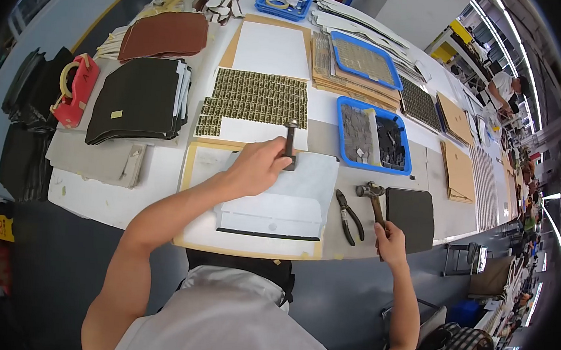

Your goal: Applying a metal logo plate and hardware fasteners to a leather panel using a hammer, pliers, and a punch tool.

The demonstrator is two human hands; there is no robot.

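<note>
My left hand [255, 165] is closed around a short dark metal punch [290, 140]. It stands upright at the far edge of a pale, thin panel piece [272, 204] with a black strip along its near edge. My right hand [391, 240] grips the wooden handle of a hammer [372, 190], whose head rests on or just above the table right of the panel; I cannot tell which. Between panel and hammer lie black-handled pliers [350, 217]. Just beyond the punch, rows of small gold-and-dark pieces [260, 95] cover a white sheet.
A blue tray [406, 164] holds grey and black pieces. Left are stacked black panels [136, 96], brown panels [166, 36] and a red tape dispenser [78, 92]. A dark square pad [414, 213] lies beside my right hand. Another person [504, 93] is far right.
</note>
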